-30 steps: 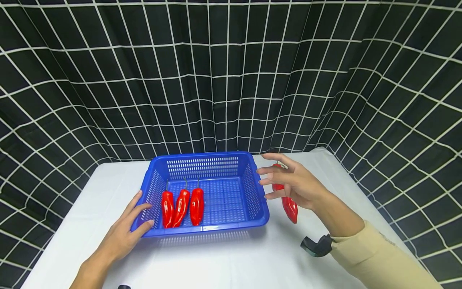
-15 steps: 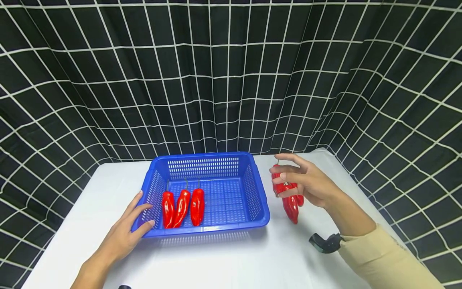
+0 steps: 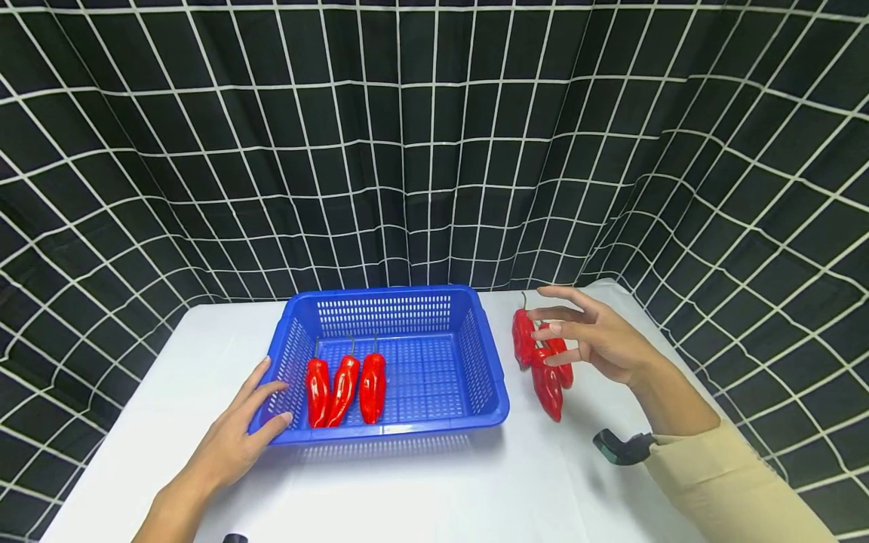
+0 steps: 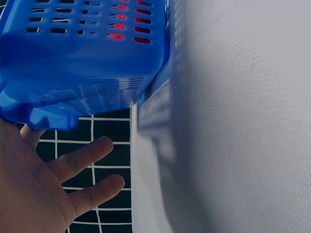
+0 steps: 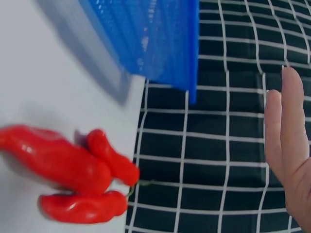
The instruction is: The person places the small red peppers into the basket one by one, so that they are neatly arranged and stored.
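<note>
Blue plastic basket (image 3: 485, 354) sits at the centre of the white table (image 3: 421, 490), with three red peppers (image 3: 344, 388) lying side by side on its floor toward the 9 o'clock side, stems pointing to 12 o'clock. Left hand (image 3: 234, 441) rests at the basket's 8 o'clock corner: fingers straight and spread, fingertips touching the outer wall and rim, gripping nothing; the left wrist view confirms an open palm against the basket's corner. Right hand (image 3: 597, 339) hovers at the basket's 3 o'clock side, fingers extended and loosely spread, holding nothing. Directly beside and partly under those fingers lies a cluster of loose red peppers (image 3: 539, 362) on the table, just outside the basket's 3 o'clock wall and not touching it. The right wrist view shows three peppers in that cluster, pressed together, with the straight fingers (image 5: 286, 131) well apart from them. A black-and-white grid curtain (image 3: 434, 151) encloses the table from 9 o'clock through 12 to 3 o'clock.
</note>
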{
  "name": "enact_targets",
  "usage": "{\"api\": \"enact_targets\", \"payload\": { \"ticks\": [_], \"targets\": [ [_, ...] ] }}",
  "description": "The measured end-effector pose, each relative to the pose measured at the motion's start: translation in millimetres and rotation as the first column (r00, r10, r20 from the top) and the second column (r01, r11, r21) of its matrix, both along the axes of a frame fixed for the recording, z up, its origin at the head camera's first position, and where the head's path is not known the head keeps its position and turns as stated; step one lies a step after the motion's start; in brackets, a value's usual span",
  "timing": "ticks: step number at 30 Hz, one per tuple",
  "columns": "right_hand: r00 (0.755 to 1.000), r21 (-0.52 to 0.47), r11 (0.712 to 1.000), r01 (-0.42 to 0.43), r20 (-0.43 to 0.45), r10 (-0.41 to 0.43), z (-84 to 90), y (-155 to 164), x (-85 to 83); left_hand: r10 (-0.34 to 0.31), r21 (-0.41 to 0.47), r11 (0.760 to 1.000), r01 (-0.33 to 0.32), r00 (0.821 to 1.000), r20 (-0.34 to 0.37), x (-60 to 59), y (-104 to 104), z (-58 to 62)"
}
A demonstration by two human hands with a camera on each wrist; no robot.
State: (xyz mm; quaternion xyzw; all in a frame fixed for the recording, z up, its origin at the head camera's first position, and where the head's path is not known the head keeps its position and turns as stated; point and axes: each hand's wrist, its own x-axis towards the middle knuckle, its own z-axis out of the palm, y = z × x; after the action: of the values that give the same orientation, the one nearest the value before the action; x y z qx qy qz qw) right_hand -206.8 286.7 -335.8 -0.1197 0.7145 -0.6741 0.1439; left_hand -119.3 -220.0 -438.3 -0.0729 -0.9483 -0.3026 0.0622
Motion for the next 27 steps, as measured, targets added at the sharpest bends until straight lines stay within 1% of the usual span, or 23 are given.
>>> {"api": "enact_targets", "payload": {
  "ticks": [7, 11, 16, 21, 27],
  "targets": [
    [1.0, 0.012, 1.0, -0.01, 0.0, 0.01, -10.8, 17, -9.1, 0.003, -0.002, 1.0, -0.003, 1.0, 0.005, -0.2, 0, 0.1],
    [1.0, 0.021, 1.0, -0.001, -0.008, 0.001, -17.7, 26, -13.3, 0.004, -0.002, 1.0, -0.004, 1.0, 0.004, 0.4, 1, 0.4],
    [0.999, 0.046, 0.998, 0.035, -0.015, -0.034, -27.4, 37, -20.0, 0.002, 0.0, 1.0, -0.002, 1.0, -0.002, 0.8, 1, 0.7],
    [0.997, 0.068, 0.994, 0.081, -0.007, -0.081, -37.3, 47, -26.3, -0.004, 0.006, 1.0, 0.004, 1.0, -0.001, 0.3, 0, 0.3],
    [0.993, 0.083, 0.99, 0.113, 0.011, -0.114, -47.5, 56, -32.4, -0.01, 0.01, 1.0, 0.01, 1.0, -0.002, -0.3, -1, -0.8]
  ]
}}
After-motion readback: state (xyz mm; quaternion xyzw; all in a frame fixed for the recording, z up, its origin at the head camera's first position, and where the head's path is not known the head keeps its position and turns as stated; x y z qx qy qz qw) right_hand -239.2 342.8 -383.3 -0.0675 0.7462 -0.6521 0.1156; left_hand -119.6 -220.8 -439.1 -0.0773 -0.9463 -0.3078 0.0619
